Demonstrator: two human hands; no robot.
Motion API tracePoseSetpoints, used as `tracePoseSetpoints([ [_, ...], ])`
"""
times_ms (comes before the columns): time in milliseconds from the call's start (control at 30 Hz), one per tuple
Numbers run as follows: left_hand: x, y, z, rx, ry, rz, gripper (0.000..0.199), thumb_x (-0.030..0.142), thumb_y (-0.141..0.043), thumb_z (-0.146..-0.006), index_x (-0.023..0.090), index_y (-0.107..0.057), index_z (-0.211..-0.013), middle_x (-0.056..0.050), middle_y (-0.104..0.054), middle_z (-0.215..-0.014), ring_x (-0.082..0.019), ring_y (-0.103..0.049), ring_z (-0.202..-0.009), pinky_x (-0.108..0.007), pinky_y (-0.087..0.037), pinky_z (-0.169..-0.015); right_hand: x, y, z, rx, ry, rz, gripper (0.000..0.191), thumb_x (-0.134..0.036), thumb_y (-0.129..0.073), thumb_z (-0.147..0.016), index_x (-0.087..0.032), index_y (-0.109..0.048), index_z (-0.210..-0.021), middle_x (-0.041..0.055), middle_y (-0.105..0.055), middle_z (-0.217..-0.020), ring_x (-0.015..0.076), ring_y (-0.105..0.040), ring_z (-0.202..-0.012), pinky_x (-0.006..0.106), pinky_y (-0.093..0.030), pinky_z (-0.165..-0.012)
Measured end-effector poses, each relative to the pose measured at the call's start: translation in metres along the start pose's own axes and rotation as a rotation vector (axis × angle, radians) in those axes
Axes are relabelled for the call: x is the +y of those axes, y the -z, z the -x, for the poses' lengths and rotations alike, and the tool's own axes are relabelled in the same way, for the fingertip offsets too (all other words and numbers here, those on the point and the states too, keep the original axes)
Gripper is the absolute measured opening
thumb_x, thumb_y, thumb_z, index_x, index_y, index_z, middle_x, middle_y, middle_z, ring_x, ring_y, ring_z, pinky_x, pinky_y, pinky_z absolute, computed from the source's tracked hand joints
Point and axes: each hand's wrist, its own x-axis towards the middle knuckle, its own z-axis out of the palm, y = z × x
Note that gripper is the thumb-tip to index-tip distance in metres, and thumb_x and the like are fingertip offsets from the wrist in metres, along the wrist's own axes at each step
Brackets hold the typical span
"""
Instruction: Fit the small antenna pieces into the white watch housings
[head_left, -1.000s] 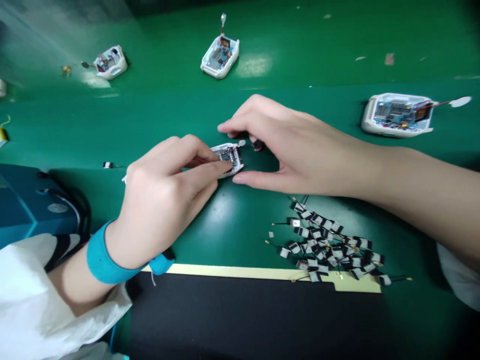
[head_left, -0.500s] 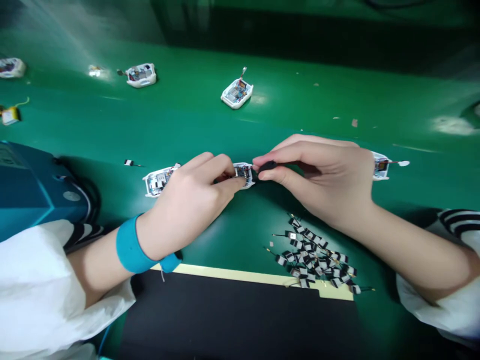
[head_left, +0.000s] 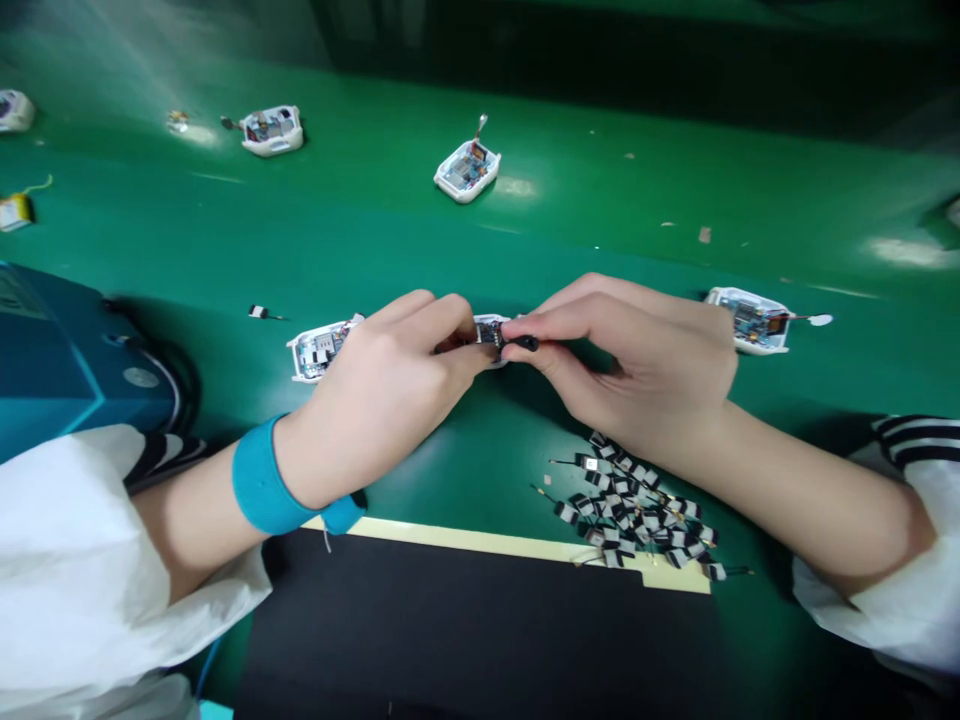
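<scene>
My left hand [head_left: 397, 385], in a teal wrist strap, is closed around a small white watch case [head_left: 491, 328] with a circuit board inside; its fingers cover much of it. My right hand [head_left: 637, 355] pinches a small black part [head_left: 525, 342] between thumb and index finger. Those fingertips are at the right end of the case, over the board. Whether the black part touches the board I cannot tell. Left of my left hand, partly covered by it, lies another open white case [head_left: 319, 350]. Behind my right wrist is a further open case [head_left: 750, 320] with a wire sticking out.
Below my right hand lies a heap of small black-and-white parts with leads [head_left: 622, 515], partly over a cream-edged black sheet [head_left: 480, 620]. More open cases [head_left: 466, 172] [head_left: 271, 130] lie at the back. A blue device [head_left: 67, 350] stands at the left, near a loose small part [head_left: 257, 312].
My right hand has shifted slightly left, bringing its fingertips and the black part onto the case's right end. The case behind its wrist shows more. My left hand keeps its hold.
</scene>
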Motion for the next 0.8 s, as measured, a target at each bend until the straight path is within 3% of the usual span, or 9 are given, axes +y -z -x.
tracePoseSetpoints([
  [367, -0.001, -0.001, 0.0, 0.001, 0.016, 0.038, 0.024, 0.023, -0.039, -0.083, 0.02, -0.06, -0.072, -0.001, -0.052, -0.071, -0.013, -0.047, -0.066, -0.025, -0.037, -0.058, 0.003, -0.009, 0.001, -0.057, -0.138, 0.027, 0.011, -0.02, -0.042, -0.079, -0.02, -0.049, -0.07, 0.0009, -0.058, -0.072, 0.0129, -0.053, -0.067, 0.026, -0.043, -0.058],
  [533, -0.002, -0.004, 0.0, -0.006, 0.008, 0.099, 0.024, 0.02, -0.037, -0.083, 0.018, -0.061, -0.078, -0.003, -0.054, -0.078, -0.015, -0.051, -0.081, -0.026, -0.042, -0.069, 0.005, -0.01, -0.001, -0.046, -0.165, 0.005, 0.014, -0.021, -0.043, -0.078, -0.02, -0.042, -0.064, 0.0, -0.055, -0.068, 0.0122, -0.053, -0.066, 0.025, -0.043, -0.057],
  [667, -0.002, -0.003, 0.001, -0.027, 0.022, 0.112, 0.023, 0.017, -0.037, -0.082, 0.017, -0.06, -0.083, -0.003, -0.055, -0.083, -0.014, -0.053, -0.079, -0.025, -0.042, -0.067, 0.005, -0.012, -0.002, -0.036, -0.144, -0.03, 0.017, -0.019, -0.047, -0.076, -0.019, -0.036, -0.062, -0.0002, -0.053, -0.065, 0.0116, -0.053, -0.065, 0.025, -0.043, -0.057],
  [733, -0.003, -0.001, 0.002, -0.042, 0.02, 0.131, 0.022, 0.018, -0.038, -0.082, 0.017, -0.06, -0.087, -0.003, -0.055, -0.084, -0.013, -0.053, -0.076, -0.024, -0.042, -0.065, 0.007, -0.013, -0.002, -0.015, -0.145, -0.096, 0.018, -0.018, -0.048, -0.076, -0.019, -0.035, -0.063, -0.0004, -0.051, -0.065, 0.0113, -0.054, -0.067, 0.023, -0.044, -0.057],
  [800, -0.002, 0.002, 0.002, -0.068, 0.022, 0.16, 0.022, 0.019, -0.039, -0.083, 0.018, -0.059, -0.091, -0.003, -0.055, -0.085, -0.013, -0.052, -0.076, -0.024, -0.042, -0.066, 0.01, -0.013, -0.003, 0.086, -0.206, -0.224, 0.017, -0.018, -0.048, -0.077, -0.019, -0.035, -0.066, -0.0006, -0.049, -0.069, 0.0105, -0.056, -0.069, 0.022, -0.045, -0.059],
])
